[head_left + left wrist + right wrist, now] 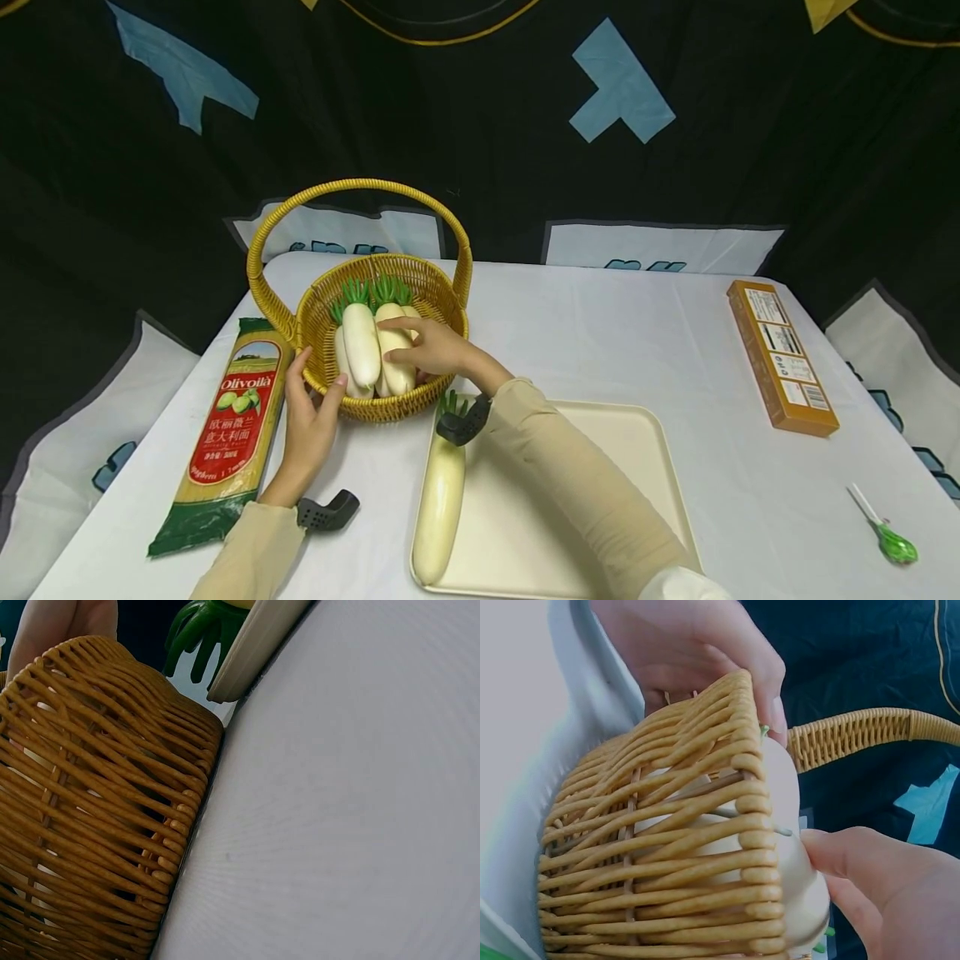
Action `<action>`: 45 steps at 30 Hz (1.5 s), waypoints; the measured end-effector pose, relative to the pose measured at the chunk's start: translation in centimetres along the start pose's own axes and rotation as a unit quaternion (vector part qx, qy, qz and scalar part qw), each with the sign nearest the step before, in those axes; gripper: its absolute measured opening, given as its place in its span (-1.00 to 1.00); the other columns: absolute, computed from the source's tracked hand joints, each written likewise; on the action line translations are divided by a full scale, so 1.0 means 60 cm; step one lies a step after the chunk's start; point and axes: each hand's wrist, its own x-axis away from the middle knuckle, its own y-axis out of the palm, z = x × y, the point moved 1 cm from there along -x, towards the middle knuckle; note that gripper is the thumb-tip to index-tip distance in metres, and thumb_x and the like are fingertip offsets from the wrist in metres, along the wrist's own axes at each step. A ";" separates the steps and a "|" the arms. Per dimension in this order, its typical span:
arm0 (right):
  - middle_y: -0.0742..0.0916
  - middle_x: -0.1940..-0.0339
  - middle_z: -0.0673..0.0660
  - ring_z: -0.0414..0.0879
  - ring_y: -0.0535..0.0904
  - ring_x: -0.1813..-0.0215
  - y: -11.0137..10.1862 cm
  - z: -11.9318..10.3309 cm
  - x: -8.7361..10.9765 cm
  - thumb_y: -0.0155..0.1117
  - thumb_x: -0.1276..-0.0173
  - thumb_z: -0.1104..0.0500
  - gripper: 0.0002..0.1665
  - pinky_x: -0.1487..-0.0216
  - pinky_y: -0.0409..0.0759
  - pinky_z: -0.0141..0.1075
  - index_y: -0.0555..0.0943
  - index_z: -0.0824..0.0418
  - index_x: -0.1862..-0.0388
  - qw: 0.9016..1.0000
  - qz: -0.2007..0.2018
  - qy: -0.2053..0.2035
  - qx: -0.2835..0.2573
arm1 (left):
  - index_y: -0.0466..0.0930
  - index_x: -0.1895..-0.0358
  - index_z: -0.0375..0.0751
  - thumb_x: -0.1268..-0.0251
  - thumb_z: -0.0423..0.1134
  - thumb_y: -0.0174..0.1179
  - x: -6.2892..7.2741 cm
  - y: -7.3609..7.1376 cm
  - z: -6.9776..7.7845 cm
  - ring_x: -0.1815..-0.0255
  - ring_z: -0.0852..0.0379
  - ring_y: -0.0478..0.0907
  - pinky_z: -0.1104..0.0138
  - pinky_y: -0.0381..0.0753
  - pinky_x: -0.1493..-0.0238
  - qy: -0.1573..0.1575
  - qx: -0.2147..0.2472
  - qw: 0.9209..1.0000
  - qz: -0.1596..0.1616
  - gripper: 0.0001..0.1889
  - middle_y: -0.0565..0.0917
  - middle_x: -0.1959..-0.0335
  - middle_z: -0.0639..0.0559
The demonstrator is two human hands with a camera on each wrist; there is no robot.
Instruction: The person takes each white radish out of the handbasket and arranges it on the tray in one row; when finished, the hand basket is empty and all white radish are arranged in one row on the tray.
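Observation:
A yellow wicker basket (386, 408) with a tall hoop handle stands at the back left, holding several white radishes (362, 343) with green tops. My left hand (309, 429) grips the basket's near left rim; the right wrist view shows its thumb (774, 712) over the edge. Reaching in from the right, my right hand (438, 346) pinches a white radish (394, 367) between thumb and fingers, the radish lying among the others. Wicker hides the lower parts of the radishes. Below my right wrist, another white radish (441, 508) lies along the left side of a cream tray (540, 483).
Left of the basket lies a spaghetti packet (236, 433), close beside my left hand. An orange-brown box (782, 358) rests at the table's far right, with a green lollipop (896, 546) nearer the front. A dark curtain (487, 150) hangs behind the white table (600, 333).

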 end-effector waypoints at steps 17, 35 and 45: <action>0.51 0.05 0.25 0.01 0.57 0.39 -0.010 0.019 0.025 0.16 -0.29 0.10 -0.38 0.32 0.58 -0.13 0.27 -0.25 -0.30 0.972 0.066 -0.048 -0.222 | -0.15 -0.41 -0.03 -0.30 -0.16 -0.01 0.000 0.000 0.000 -0.40 -0.09 -0.03 -0.08 0.07 -0.31 -0.004 -0.011 1.000 0.002 -0.32 -0.08 -0.41 -0.11; 0.44 0.08 0.15 -0.14 0.46 0.11 -0.013 0.075 0.149 0.06 -0.34 0.19 -0.40 0.04 0.56 -0.16 0.24 -0.17 -0.31 0.929 0.064 -0.050 -0.361 | -0.13 -0.40 -0.07 -0.29 -0.17 0.00 0.000 -0.001 -0.003 -0.40 -0.08 -0.03 -0.07 0.08 -0.30 0.000 -0.014 1.000 0.007 -0.32 -0.08 -0.42 -0.11; 0.41 0.02 0.25 -0.16 0.60 0.18 0.030 0.091 0.254 0.14 -0.29 0.20 -0.33 0.16 0.61 -0.15 0.16 0.02 -0.34 0.936 0.067 -0.040 -0.344 | -0.14 -0.40 -0.08 -0.29 -0.17 0.00 0.000 0.000 -0.003 -0.41 -0.07 -0.05 -0.06 0.05 -0.32 0.000 -0.009 1.000 0.004 -0.32 -0.09 -0.42 -0.11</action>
